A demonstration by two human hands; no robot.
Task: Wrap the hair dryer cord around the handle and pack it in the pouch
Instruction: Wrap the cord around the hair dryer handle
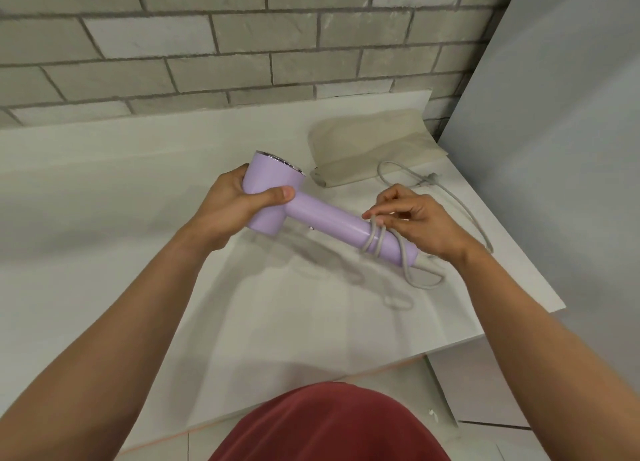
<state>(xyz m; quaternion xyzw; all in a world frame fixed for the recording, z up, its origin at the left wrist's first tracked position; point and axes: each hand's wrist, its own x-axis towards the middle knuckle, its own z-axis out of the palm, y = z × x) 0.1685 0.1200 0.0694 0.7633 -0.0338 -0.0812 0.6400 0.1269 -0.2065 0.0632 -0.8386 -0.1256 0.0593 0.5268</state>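
Left hand (235,207), centre-left of frame, grips lilac hair dryer (277,187) by its head, thumb on top. Handle (332,220) slants down to the right above white counter (104,190). Grey cord (375,244) is looped around handle's lower end. Right hand (424,223) pinches cord there. Beige pouch (374,145) lies flat upper right, plug (431,177) just beside it.

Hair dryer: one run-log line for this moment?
left hand: grips hair dryer | right hand: pinches cord | cord: partly wound | pouch: untouched
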